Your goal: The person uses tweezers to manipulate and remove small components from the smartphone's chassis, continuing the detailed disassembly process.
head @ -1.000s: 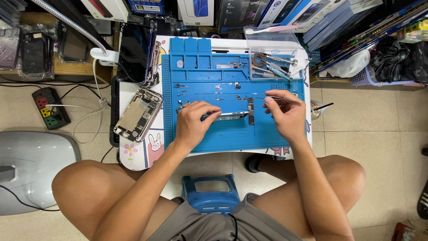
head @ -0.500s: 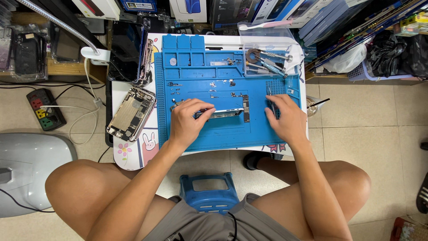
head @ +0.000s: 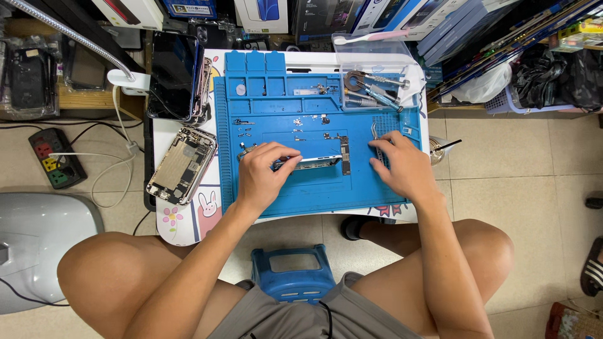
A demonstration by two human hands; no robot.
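Observation:
A blue repair mat (head: pixel 314 194) covers a small white table. My left hand (head: pixel 262 177) lies on the mat and pinches the left end of a long, narrow phone circuit board (head: pixel 320 162) that lies flat. My right hand (head: pixel 403 168) rests palm down at the right side of the mat. Its fingers are closed over thin metal tweezers (head: pixel 375 134), whose end pokes out past the fingertips. Several tiny screws and small parts (head: pixel 295 122) lie scattered on the mat above the board.
An opened phone chassis (head: pixel 182 164) lies left of the mat, with a dark phone screen (head: pixel 173 75) above it. A clear tray (head: pixel 377 63) holding screwdrivers sits at the back right. A power strip (head: pixel 55 158), a lamp arm (head: pixel 63 34) and a blue stool (head: pixel 292 273) are nearby.
Both hands have stayed on the mat, the left still on the circuit board. My right hand has settled over the tweezers at the right. The view has shifted slightly.

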